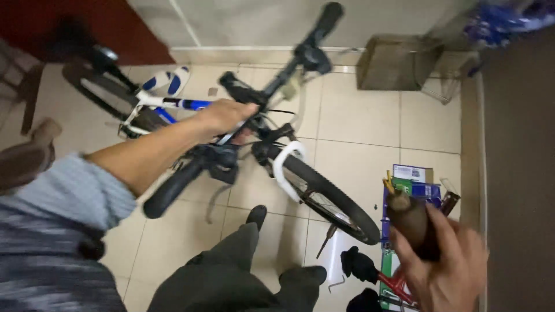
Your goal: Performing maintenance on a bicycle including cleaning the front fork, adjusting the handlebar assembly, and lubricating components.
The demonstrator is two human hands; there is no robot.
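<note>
My left hand [226,115] grips the middle of the black handlebar [173,188] of a blue and white bicycle [173,104] that stands on the tiled floor in front of me. Its front wheel [335,202] is turned toward the lower right, with a white fork [283,162] above it. My right hand [445,266] is raised at the lower right and holds a dark brown tool handle [407,216], blurred by motion. My legs in dark trousers [243,271] stand below the bicycle.
An open tool box [413,185] with blue and green card lies on the floor at the right, with red-handled pliers [393,283], a screwdriver [325,240] and a hex key [336,284] near it. A wire crate [399,63] stands by the back wall. A dark panel [520,173] runs along the right.
</note>
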